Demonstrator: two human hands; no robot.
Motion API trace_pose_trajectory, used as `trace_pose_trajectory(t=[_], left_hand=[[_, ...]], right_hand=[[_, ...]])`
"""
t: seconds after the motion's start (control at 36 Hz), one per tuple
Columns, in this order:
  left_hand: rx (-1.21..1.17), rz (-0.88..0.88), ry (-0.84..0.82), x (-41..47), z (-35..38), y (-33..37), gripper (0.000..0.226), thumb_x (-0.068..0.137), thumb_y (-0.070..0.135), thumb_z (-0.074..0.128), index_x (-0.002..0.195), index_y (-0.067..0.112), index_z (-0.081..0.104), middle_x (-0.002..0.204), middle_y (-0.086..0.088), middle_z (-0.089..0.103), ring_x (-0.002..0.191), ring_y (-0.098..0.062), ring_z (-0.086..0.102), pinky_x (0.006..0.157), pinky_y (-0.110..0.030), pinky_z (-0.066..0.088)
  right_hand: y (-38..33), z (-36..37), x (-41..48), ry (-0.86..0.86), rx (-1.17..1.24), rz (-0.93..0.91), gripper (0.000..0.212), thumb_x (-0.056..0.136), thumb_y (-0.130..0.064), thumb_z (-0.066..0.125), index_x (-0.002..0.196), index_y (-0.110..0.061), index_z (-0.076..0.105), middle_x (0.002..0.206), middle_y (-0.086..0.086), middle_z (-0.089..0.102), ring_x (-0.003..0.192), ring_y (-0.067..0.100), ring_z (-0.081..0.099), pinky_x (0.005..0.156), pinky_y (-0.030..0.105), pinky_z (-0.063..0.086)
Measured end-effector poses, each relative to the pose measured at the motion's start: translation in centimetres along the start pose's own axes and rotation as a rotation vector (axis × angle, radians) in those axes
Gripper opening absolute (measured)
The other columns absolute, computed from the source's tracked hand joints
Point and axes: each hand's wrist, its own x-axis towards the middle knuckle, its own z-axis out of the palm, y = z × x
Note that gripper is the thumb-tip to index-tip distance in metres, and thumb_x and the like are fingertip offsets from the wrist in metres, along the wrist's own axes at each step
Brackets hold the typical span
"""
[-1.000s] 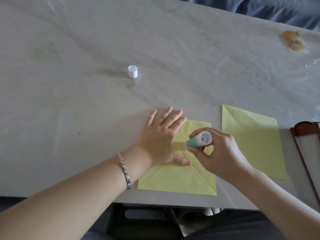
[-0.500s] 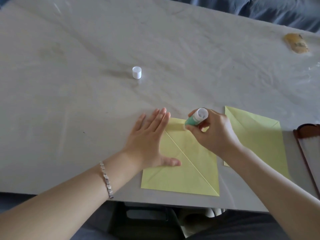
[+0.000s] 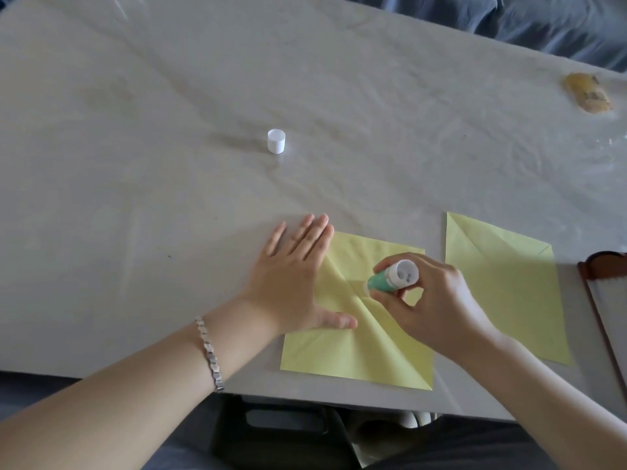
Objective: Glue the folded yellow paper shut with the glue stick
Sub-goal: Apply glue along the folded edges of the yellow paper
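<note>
Near the table's (image 3: 135,232) front edge, the right hand (image 3: 437,307), clamped on the uncapped glue stick (image 3: 390,276), has slid it from the folded yellow paper's (image 3: 339,354) far edge down its diagonal seam to mid-sheet, spreading glue, while the left hand (image 3: 291,283), fingers together, presses the sheet flat.

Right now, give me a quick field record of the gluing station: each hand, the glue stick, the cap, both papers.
left hand: flat, palm down, pinning the left edge of the folded yellow paper
right hand: gripping the glue stick
glue stick: uncapped, tilted, tip down on the paper near the central crease
cap: white, standing alone on the table, far from both hands
second yellow paper: lying flat to the right, untouched
seal: not yet pressed shut
</note>
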Motion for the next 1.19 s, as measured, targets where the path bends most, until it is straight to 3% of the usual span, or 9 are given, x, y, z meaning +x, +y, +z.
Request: trace_pose_trajectory(t=[0.17,0.47,0.61,0.64,0.72,0.81,0.92,1.03,1.19], left_hand=[[0.007,-0.002,-0.002,0.0,0.1,0.0,0.124,0.060,0.087,0.039,0.143,0.017,-0.020,0.150,0.007,-0.028,0.136,-0.008,-0.029,0.114,-0.037,-0.015],[-0.021,-0.016,-0.015,-0.2,-0.1,0.0,0.124,0.060,0.084,0.045,0.143,0.019,-0.021,0.151,0.006,-0.029,0.134,-0.009,-0.033,0.112,-0.040,-0.019],[-0.017,-0.014,0.048,-1.3,0.2,0.0,0.117,0.056,0.087,0.025,0.147,0.020,-0.009,0.145,0.010,-0.030,0.136,-0.007,-0.027,0.111,-0.043,-0.016],[-0.014,-0.010,0.073,-1.4,0.4,-0.1,0.117,0.055,0.085,0.021,0.148,0.017,0.000,0.148,0.008,-0.022,0.138,-0.008,-0.020,0.111,-0.043,-0.013],[-0.055,0.020,0.135,-2.0,0.9,-0.3,0.104,0.064,0.076,0.032,0.139,0.005,0.036,0.150,-0.005,0.028,0.139,-0.018,0.022,0.108,-0.044,0.009],[-0.056,0.052,0.170,-2.1,1.2,-0.5,0.094,0.070,0.072,0.036,0.136,0.005,0.041,0.146,-0.006,0.039,0.137,-0.016,0.027,0.107,-0.043,0.012],[-0.040,0.062,0.143,-2.2,1.0,-0.5,0.102,0.066,0.078,0.033,0.140,0.007,0.034,0.150,-0.005,0.030,0.139,-0.013,0.012,0.109,-0.043,0.007],[0.004,0.023,0.088,-2.2,1.1,-0.6,0.118,0.056,0.087,0.021,0.147,0.015,0.000,0.150,0.005,-0.016,0.139,-0.008,-0.019,0.112,-0.040,-0.013],[-0.009,0.002,0.077,-2.2,1.1,-0.8,0.119,0.053,0.088,0.016,0.146,0.020,-0.012,0.145,0.009,-0.030,0.135,-0.007,-0.030,0.111,-0.040,-0.018]], right_hand=[[-0.3,0.1,-0.7,-0.087,0.003,-0.054,0.020,0.070,-0.014,0.076,0.083,-0.021,0.063,0.079,-0.010,0.065,0.065,0.012,0.058,0.056,0.020,0.048],[0.0,0.8,3.1,0.058,-0.014,-0.012,0.017,0.069,-0.006,0.073,0.080,-0.014,0.063,0.071,0.003,0.065,0.057,0.017,0.057,0.060,0.032,0.049],[0.3,0.8,4.2,0.098,-0.047,0.010,0.017,0.069,-0.007,0.072,0.082,-0.013,0.063,0.071,0.003,0.065,0.058,0.015,0.055,0.057,0.019,0.045],[0.3,0.8,4.3,0.105,-0.047,0.023,0.017,0.069,-0.007,0.072,0.082,-0.014,0.064,0.071,0.002,0.065,0.060,0.014,0.055,0.057,0.015,0.042],[-0.2,0.1,4.3,0.190,-0.020,0.092,0.017,0.070,-0.010,0.074,0.084,-0.016,0.065,0.070,0.001,0.064,0.062,0.013,0.057,0.057,0.005,0.038],[-1.4,-0.9,3.4,0.235,0.030,0.084,0.017,0.069,-0.010,0.075,0.081,-0.016,0.064,0.066,-0.008,0.062,0.062,-0.002,0.057,0.054,0.000,0.036],[-2.2,-0.6,0.3,0.073,0.065,-0.006,0.022,0.066,-0.006,0.078,0.080,-0.016,0.064,0.073,-0.010,0.065,0.066,0.001,0.059,0.055,0.004,0.041],[-1.8,0.7,-1.4,-0.034,0.052,-0.037,0.022,0.067,-0.009,0.078,0.082,-0.017,0.065,0.077,-0.006,0.067,0.070,0.010,0.060,0.060,0.016,0.048],[-1.2,1.5,-0.4,-0.036,0.044,-0.050,0.017,0.068,-0.017,0.072,0.083,-0.018,0.064,0.077,-0.004,0.067,0.066,0.013,0.058,0.058,0.023,0.048]])
